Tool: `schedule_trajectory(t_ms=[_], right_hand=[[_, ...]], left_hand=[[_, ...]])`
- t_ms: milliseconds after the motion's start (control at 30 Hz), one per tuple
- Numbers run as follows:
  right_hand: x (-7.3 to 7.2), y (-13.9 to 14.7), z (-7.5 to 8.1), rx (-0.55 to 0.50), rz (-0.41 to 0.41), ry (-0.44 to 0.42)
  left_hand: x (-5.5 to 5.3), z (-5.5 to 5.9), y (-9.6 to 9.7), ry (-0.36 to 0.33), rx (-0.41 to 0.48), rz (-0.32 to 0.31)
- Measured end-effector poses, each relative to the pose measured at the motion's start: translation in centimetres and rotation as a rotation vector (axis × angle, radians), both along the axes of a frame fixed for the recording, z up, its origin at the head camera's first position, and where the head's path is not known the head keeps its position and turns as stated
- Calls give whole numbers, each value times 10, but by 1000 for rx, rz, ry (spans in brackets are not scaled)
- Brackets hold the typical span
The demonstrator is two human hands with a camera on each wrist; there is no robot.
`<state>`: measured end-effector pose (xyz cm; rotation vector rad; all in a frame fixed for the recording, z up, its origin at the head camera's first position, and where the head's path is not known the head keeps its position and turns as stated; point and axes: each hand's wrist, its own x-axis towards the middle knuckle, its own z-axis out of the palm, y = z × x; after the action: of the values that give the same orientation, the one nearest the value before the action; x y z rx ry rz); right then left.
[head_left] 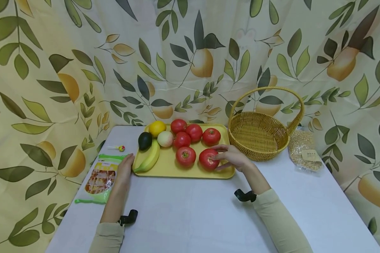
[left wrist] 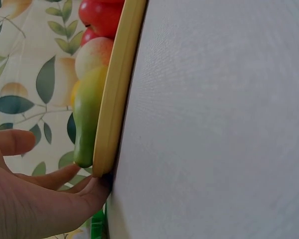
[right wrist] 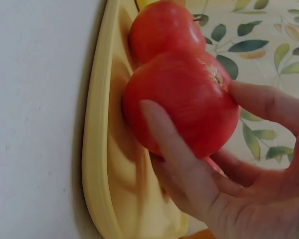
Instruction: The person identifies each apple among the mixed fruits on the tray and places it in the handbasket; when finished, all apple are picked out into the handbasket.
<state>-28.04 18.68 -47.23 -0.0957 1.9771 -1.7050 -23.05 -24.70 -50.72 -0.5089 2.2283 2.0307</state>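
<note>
My right hand holds a red tomato near the front right corner of the yellow tray. In the right wrist view the thumb and fingers lie around this tomato, with another tomato just beyond it. My left hand rests against the tray's left edge. Seen from the left wrist, its fingers touch the tray's end, close to the banana, and the thumb stands apart. Several more tomatoes sit on the tray.
Also on the tray are a lemon, an avocado, and a pale peach. A handled wicker basket stands right of it, beside a bag of grains. At left lie a green food packet and a lollipop.
</note>
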Motion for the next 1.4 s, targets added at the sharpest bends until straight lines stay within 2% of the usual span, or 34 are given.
schedule_trajectory(t_ms=[333, 567, 700, 800, 967, 1167, 1300, 1400], right_hand=[[-1, 8, 0, 51, 5, 70], [1, 13, 2, 244, 11, 187], [3, 13, 6, 291, 35, 227], [4, 14, 9, 292, 53, 213], [4, 16, 12, 237, 71, 167], [2, 17, 13, 191, -7, 116], [2, 17, 14, 239, -49, 104], [3, 18, 13, 303, -43, 108]], left_hand=[[-2, 2, 1, -15, 49, 33], [-2, 2, 3, -10, 60, 31], [-2, 2, 2, -13, 55, 32], [-3, 2, 2, -8, 53, 29], [-2, 1, 1, -8, 58, 31], [-1, -1, -1, 5, 61, 30], [-1, -2, -1, 12, 67, 29], [-1, -1, -1, 4, 71, 30]])
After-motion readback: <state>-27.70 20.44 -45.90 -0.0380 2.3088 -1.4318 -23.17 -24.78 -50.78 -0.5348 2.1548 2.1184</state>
